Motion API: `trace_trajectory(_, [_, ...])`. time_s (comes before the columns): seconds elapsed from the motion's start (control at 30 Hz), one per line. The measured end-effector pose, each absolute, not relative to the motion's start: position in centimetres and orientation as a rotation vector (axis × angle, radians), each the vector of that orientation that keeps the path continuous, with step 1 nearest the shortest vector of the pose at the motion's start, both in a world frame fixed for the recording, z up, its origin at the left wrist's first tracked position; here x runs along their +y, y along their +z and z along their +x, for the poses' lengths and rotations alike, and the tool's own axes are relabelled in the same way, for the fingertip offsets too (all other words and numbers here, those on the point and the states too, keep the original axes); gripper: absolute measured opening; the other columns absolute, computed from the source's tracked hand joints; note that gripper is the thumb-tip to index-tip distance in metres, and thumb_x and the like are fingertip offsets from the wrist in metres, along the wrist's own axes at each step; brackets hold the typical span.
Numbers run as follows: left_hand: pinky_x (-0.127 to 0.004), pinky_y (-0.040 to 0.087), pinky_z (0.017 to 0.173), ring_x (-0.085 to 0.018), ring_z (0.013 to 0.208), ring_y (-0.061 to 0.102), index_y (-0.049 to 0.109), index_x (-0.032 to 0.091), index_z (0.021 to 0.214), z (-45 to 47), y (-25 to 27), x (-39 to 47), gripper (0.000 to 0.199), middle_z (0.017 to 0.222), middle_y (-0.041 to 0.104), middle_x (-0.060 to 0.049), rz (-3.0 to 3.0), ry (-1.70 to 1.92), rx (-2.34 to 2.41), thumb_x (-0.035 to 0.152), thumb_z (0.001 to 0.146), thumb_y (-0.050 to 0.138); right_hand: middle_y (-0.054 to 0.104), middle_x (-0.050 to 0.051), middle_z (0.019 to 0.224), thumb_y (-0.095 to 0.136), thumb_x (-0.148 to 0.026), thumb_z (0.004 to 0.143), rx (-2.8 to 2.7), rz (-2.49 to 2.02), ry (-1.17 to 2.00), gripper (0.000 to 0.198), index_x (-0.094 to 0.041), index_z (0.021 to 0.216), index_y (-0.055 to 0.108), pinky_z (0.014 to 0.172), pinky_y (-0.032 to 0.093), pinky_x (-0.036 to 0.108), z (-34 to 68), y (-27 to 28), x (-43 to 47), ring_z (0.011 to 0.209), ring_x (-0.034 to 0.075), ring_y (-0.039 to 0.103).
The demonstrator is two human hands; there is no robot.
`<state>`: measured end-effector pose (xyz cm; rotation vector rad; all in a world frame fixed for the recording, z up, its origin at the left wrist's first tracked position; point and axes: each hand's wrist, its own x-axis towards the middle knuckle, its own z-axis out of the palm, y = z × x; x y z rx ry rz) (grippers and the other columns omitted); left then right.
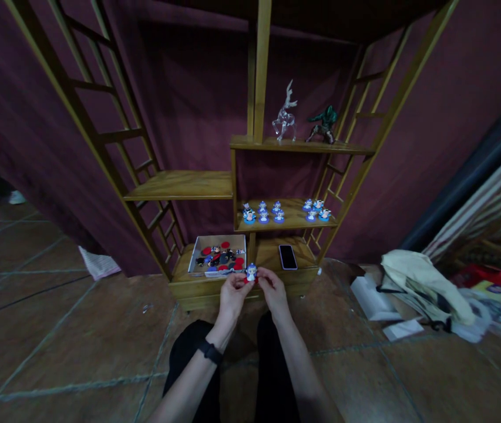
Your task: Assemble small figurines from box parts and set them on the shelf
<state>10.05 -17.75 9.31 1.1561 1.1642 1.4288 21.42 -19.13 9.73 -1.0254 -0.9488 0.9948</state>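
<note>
There are ten small shelved figurines, one held figurine, one phone

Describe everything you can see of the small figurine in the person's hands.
The figurine is blue on top and white-bodied, with a smooth look like plastic, and there is red around its foot, apparently a base. It is upright, held between the fingertips of the left hand and right hand, in front of the wooden shelf unit. Its finer features are too small to tell.
</note>
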Motion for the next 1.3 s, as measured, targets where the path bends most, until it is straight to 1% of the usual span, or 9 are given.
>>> trace_trajectory(0.23, [-0.024,0.043,0.059,-0.011,0.058,0.055,0.054,0.016,0.077,11.1,9.3,-17.4,0.03,0.07,0.059,0.001,1.258,1.436,1.159,0.028,0.056,0.071,0.068,0.005,0.09,0.055,-0.032,0.071,-0.943,-1.032,1.009,0.029,-0.02,0.096,0.065,0.079,0.048,0.033,21.8,9.2,-18.3,0.083,0.019,0.061])
trace_trajectory(0.33, [-0.025,0.043,0.061,-0.012,0.06,0.054,0.053,0.017,0.078,11.3,8.9,-17.2,0.025,0.071,0.057,0.001,1.391,1.48,1.215,0.024,0.058,0.068,0.068,0.004,0.089,0.055,-0.03,0.071,-0.975,-1.03,0.982,0.029,-0.02,0.097,0.064,0.077,0.048,0.032,21.7,9.1,-18.1,0.081,0.018,0.061])
trace_trajectory(0.47, [-0.027,0.043,0.063,-0.013,0.065,0.053,0.054,0.017,0.08,11.5,8.6,-17.1,0.02,0.078,0.054,-0.001,1.561,1.486,1.286,0.021,0.063,0.063,0.067,0.004,0.091,0.057,-0.028,0.069,-0.981,-1.057,0.912,0.031,-0.021,0.099,0.062,0.075,0.049,0.03,21.4,8.8,-17.9,0.08,0.017,0.061])
trace_trajectory(0.63, [-0.029,0.044,0.065,-0.015,0.068,0.052,0.055,0.018,0.078,12.0,8.9,-17.5,0.015,0.078,0.051,-0.001,1.649,1.481,1.312,0.016,0.064,0.059,0.066,0.003,0.088,0.059,-0.024,0.067,-1.029,-1.172,0.793,0.032,-0.022,0.098,0.063,0.073,0.048,0.029,21.6,8.3,-17.5,0.077,0.017,0.06])
trace_trajectory(0.8, [-0.031,0.044,0.066,-0.016,0.069,0.051,0.054,0.019,0.075,12.8,9.2,-17.5,0.015,0.077,0.049,-0.001,1.682,1.438,1.324,0.011,0.062,0.056,0.062,0.003,0.089,0.059,-0.019,0.066,-1.105,-1.295,0.669,0.033,-0.023,0.098,0.062,0.073,0.047,0.029,22.4,8.3,-17.4,0.076,0.017,0.058])
trace_trajectory(0.93, [-0.031,0.044,0.066,-0.017,0.07,0.052,0.053,0.019,0.075,13.4,9.2,-17.3,0.018,0.078,0.05,-0.001,1.664,1.432,1.33,0.008,0.061,0.054,0.06,0.002,0.087,0.059,-0.018,0.065,-1.128,-1.342,0.643,0.033,-0.023,0.097,0.062,0.072,0.045,0.029,22.9,8.5,-17.2,0.074,0.017,0.057])
trace_trajectory(1.17, [-0.031,0.045,0.064,-0.017,0.069,0.053,0.054,0.019,0.076,13.9,8.9,-16.7,0.018,0.078,0.051,-0.001,1.632,1.446,1.266,0.01,0.061,0.056,0.058,0.001,0.083,0.058,-0.017,0.065,-1.131,-1.334,0.62,0.032,-0.023,0.096,0.061,0.068,0.044,0.027,23.3,8.9,-16.9,0.071,0.016,0.055])
trace_trajectory(1.3, [-0.03,0.045,0.064,-0.016,0.069,0.052,0.055,0.018,0.077,14.0,8.6,-16.0,0.017,0.077,0.051,-0.001,1.654,1.433,1.255,0.011,0.061,0.055,0.057,0.001,0.083,0.058,-0.017,0.065,-1.139,-1.333,0.587,0.031,-0.022,0.095,0.061,0.068,0.044,0.027,23.5,9.2,-16.5,0.073,0.016,0.055])
